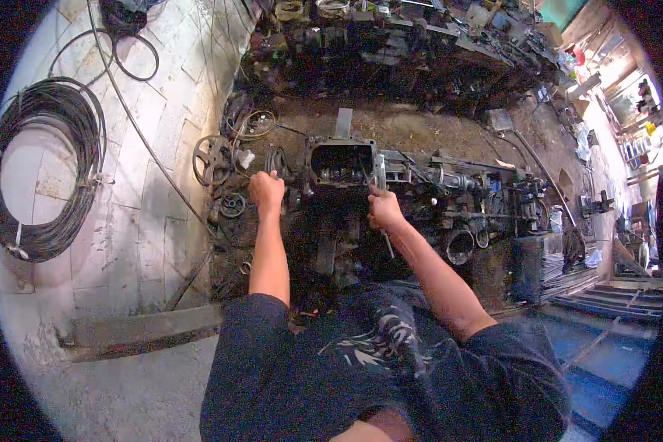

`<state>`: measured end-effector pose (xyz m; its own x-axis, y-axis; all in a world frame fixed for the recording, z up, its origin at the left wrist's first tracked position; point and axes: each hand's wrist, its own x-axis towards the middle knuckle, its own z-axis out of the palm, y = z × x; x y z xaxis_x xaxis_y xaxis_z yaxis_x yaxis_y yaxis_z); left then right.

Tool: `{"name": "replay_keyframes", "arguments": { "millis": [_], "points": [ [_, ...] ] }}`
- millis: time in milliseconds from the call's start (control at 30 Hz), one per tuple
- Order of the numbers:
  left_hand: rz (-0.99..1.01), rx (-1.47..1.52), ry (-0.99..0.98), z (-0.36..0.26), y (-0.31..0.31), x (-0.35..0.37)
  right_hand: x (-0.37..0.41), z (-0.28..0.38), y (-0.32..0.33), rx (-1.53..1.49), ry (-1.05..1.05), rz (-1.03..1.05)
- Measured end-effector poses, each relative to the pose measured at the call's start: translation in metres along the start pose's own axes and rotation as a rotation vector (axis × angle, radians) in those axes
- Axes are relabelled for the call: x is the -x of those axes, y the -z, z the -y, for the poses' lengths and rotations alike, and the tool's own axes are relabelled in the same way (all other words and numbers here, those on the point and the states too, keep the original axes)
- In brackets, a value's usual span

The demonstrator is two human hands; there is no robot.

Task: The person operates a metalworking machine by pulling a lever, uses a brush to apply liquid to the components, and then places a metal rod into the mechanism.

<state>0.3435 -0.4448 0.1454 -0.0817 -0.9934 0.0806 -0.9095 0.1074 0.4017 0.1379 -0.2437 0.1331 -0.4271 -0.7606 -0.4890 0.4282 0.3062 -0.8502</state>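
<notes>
An open metal housing point(307, 166) with gears inside its dark cavity stands in front of me, at the left end of a long machine point(457, 184). My left hand point(266, 191) is closed just left of the housing; what it holds, if anything, is too small to make out. My right hand point(384, 209) is wrapped round a thin metal rod point(389, 245) at the housing's right side, by a round metal flange point(380, 173). The rod's lower end sticks out below the hand.
A black cable coil point(88, 158) hangs on the white wall at left. A spoked handwheel point(212, 160) and a smaller wheel point(233, 205) lie beside my left hand. Piled metal parts point(376, 51) line the back. A metal cabinet point(532, 267) stands at right.
</notes>
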Motion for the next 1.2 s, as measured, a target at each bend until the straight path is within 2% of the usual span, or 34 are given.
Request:
{"name": "replay_keyframes", "arguments": {
  "millis": [33,67,100,133,167,300,367,467,500,600,633,667,700,733,833,933,1000,1067,1133,1167,1200],
  "points": [
    [-0.008,-0.002,0.005,0.003,0.000,0.005,-0.067,-0.087,0.047,0.459,0.622,0.166],
    [-0.025,0.003,0.007,0.003,-0.003,0.006,-0.057,-0.064,0.040,0.459,0.635,0.167],
    [-0.178,-0.036,-0.074,0.015,-0.022,0.008,-0.026,-0.024,0.027,0.298,0.277,0.083],
    [-0.183,-0.034,-0.082,0.015,-0.022,0.007,-0.001,0.005,0.016,0.130,-0.086,-0.001],
    [-0.144,-0.033,-0.057,0.012,-0.023,0.006,0.004,0.013,0.014,0.101,-0.133,-0.037],
    [-0.032,-0.059,-0.053,-0.006,0.001,-0.010,-0.009,-0.008,0.027,0.044,-0.031,-0.058],
    [0.016,-0.056,-0.049,-0.007,-0.003,-0.018,-0.026,-0.030,0.046,-0.195,-0.139,0.181],
    [-0.003,-0.053,-0.074,0.008,-0.013,-0.006,-0.019,-0.014,0.038,-0.070,-0.103,0.140],
    [-0.129,-0.065,-0.055,0.011,-0.019,0.001,-0.020,-0.009,0.036,-0.070,-0.100,0.140],
    [-0.211,-0.054,-0.103,0.017,-0.024,0.007,-0.016,-0.008,0.034,0.091,-0.123,0.072],
    [-0.168,-0.061,-0.100,0.013,-0.020,0.005,-0.014,-0.019,0.033,0.086,-0.128,0.069],
    [-0.170,-0.063,-0.103,0.008,-0.014,0.003,-0.011,-0.031,0.030,0.118,0.009,0.111],
    [-0.075,-0.075,-0.068,-0.001,-0.001,0.003,-0.012,-0.038,0.024,0.150,0.148,0.155],
    [0.022,-0.089,-0.034,-0.007,0.004,0.002,0.007,-0.011,0.002,0.144,-0.092,0.062],
    [0.034,-0.094,-0.016,-0.003,-0.006,-0.008,-0.002,-0.029,-0.020,0.195,-0.039,-0.022],
    [0.084,-0.092,0.026,0.005,-0.010,-0.001,0.003,-0.027,-0.033,0.048,-0.102,-0.034],
    [-0.141,-0.102,-0.105,0.011,-0.012,0.011,0.017,-0.011,-0.038,-0.263,-0.163,-0.074],
    [-0.191,-0.073,-0.114,0.007,-0.017,0.006,0.005,-0.012,-0.036,-0.235,-0.124,-0.058],
    [-0.064,-0.152,-0.123,0.009,-0.031,-0.009,0.015,0.010,-0.044,-0.122,-0.217,-0.042],
    [-0.005,-0.088,-0.148,0.019,-0.050,-0.026,0.015,0.022,-0.048,-0.200,-0.343,-0.156],
    [-0.033,-0.073,-0.133,-0.015,-0.008,-0.011,0.013,0.022,-0.048,-0.188,-0.346,-0.165]
  ]
}}
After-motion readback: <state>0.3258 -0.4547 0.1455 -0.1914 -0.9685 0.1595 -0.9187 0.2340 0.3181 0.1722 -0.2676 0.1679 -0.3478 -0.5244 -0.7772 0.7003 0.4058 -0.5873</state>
